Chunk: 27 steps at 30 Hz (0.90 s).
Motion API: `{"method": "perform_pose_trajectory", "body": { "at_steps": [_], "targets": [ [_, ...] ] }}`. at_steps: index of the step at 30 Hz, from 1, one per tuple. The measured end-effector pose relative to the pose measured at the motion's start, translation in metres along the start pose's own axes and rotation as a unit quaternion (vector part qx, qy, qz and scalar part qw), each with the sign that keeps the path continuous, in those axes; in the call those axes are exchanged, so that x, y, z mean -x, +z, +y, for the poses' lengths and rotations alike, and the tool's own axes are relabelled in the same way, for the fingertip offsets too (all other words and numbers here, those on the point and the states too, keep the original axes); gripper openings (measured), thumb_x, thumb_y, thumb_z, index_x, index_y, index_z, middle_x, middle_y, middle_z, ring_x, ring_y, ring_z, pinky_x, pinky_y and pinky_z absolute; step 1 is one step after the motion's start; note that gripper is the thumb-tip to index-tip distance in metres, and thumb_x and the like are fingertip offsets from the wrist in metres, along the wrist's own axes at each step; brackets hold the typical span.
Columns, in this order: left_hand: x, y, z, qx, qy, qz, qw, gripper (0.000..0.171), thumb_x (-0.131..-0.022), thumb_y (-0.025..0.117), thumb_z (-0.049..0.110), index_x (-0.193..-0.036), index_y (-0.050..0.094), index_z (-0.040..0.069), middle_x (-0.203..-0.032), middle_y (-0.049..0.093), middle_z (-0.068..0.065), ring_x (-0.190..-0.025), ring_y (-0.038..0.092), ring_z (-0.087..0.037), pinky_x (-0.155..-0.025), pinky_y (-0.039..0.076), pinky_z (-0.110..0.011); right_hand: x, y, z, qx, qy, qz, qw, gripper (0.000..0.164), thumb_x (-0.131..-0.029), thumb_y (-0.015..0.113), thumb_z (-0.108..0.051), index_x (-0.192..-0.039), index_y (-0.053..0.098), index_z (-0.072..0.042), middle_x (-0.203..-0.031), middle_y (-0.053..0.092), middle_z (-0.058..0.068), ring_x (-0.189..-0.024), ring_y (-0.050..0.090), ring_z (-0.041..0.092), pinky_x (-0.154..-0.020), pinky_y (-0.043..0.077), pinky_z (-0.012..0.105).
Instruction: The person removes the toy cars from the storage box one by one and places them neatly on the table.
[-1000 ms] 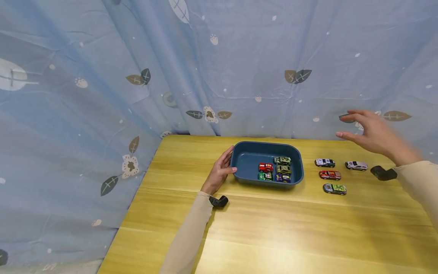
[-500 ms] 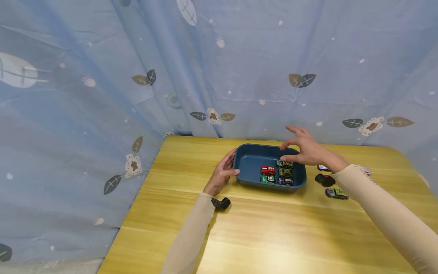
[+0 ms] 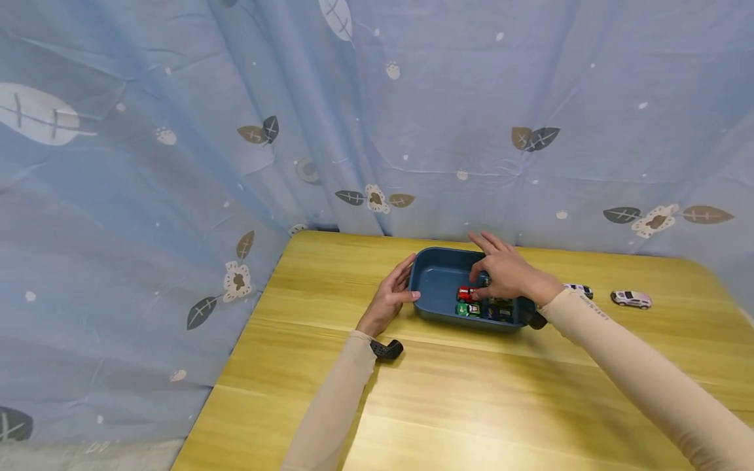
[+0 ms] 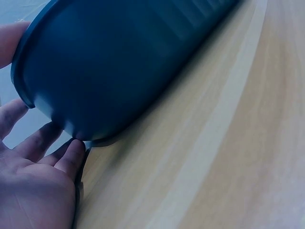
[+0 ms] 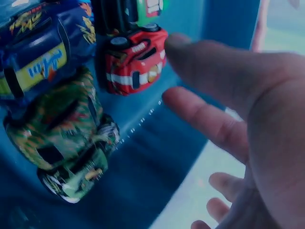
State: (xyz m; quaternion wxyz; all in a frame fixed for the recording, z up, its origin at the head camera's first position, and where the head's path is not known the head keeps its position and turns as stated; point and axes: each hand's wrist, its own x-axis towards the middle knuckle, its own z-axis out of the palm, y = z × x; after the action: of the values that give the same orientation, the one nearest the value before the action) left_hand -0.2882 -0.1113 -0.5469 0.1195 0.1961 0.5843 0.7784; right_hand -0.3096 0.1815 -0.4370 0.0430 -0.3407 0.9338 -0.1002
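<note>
My left hand (image 3: pixel 387 301) grips the left end of a dark blue plastic bin (image 3: pixel 437 282), with the thumb at the rim and the fingers against the outer wall (image 4: pixel 109 71). My right hand (image 3: pixel 511 271) reaches down into the bin's right half, thumb and index finger spread. In the right wrist view the thumb tip is right at a red toy car (image 5: pixel 136 67) with a white stripe, and nothing lies between thumb and finger. A green toy car (image 3: pixel 468 309) stands just in front of the red one. Beside them are camouflage cars (image 5: pixel 57 129) and a dark blue car (image 5: pixel 45 55), partly hidden by my hand in the head view.
Right of the bin, a whitish toy car (image 3: pixel 631 299) stands on the wooden table (image 3: pixel 459 392). Another white car (image 3: pixel 580 289) shows partly behind my right sleeve (image 3: pixel 618 347). A blue patterned curtain (image 3: pixel 436 131) hangs along the table's back and left.
My right hand has swung left from above the loose cars on the right, then lowered into the bin. The left hand keeps its grip. The head view has shifted slightly.
</note>
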Motion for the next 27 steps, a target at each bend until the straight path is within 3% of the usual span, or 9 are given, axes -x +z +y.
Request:
{"method": "perform_pose_trajectory", "body": {
  "at_steps": [6,27],
  "targets": [
    [0.001,0.001,0.001,-0.005,-0.001,-0.003,1.0000,0.088,-0.094,0.061,-0.006,-0.171,0.023,0.012,-0.176,0.027,-0.010,-0.164,0.023,-0.029,-0.132,0.020,-0.055,-0.001,0.008,0.004,0.006,0.015,-0.005,1.000,0.013,-0.083,0.092,-0.029,-0.088,0.081,-0.022,-0.171,0.021,0.033,-0.156,0.014,0.059,-0.116,0.026,0.081],
    [0.000,0.002,0.002,-0.007,0.003,-0.003,1.0000,0.088,-0.095,0.059,-0.009,-0.171,0.022,0.012,-0.177,0.024,-0.008,-0.165,0.021,-0.029,-0.133,0.016,-0.053,-0.004,0.009,0.011,-0.004,0.051,-0.060,0.997,0.024,-0.080,0.093,-0.039,-0.094,0.084,-0.022,-0.169,0.025,0.035,-0.156,0.014,0.059,-0.115,0.028,0.080]
  ]
}}
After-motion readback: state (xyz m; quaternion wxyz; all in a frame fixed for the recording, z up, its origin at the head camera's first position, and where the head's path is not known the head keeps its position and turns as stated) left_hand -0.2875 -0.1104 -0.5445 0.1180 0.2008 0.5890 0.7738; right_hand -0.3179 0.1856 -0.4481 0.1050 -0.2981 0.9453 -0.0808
